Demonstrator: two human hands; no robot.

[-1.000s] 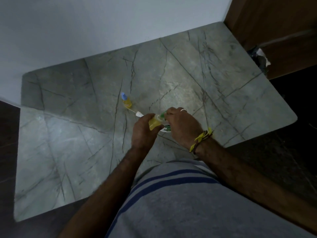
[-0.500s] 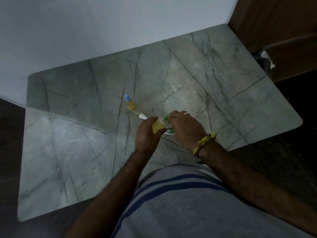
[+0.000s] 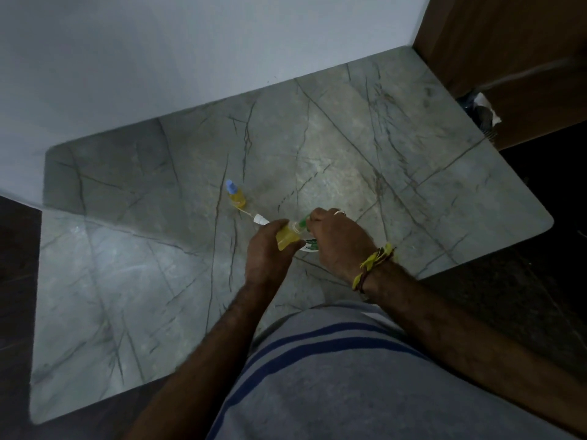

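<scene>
My left hand (image 3: 268,249) grips a small clear bottle of yellow liquid (image 3: 287,237) just above the grey marble table (image 3: 158,281). My right hand (image 3: 336,242) pinches the bottle's green cap (image 3: 303,222). A white item with green print (image 3: 309,245) shows under my right hand, mostly hidden. A second small yellow bottle with a blue cap (image 3: 235,194) stands upright on the table to the far left of my hands. A white-tipped thin object (image 3: 259,219) lies between that bottle and my left hand.
A white wall runs along the table's far side. Brown wooden furniture (image 3: 508,58) stands at the back right, with a dark object and white paper (image 3: 482,111) beside the table corner. Dark floor surrounds the table. My striped grey shirt fills the bottom.
Both hands stay on the bottle and cap in about the same place. The view has shifted slightly.
</scene>
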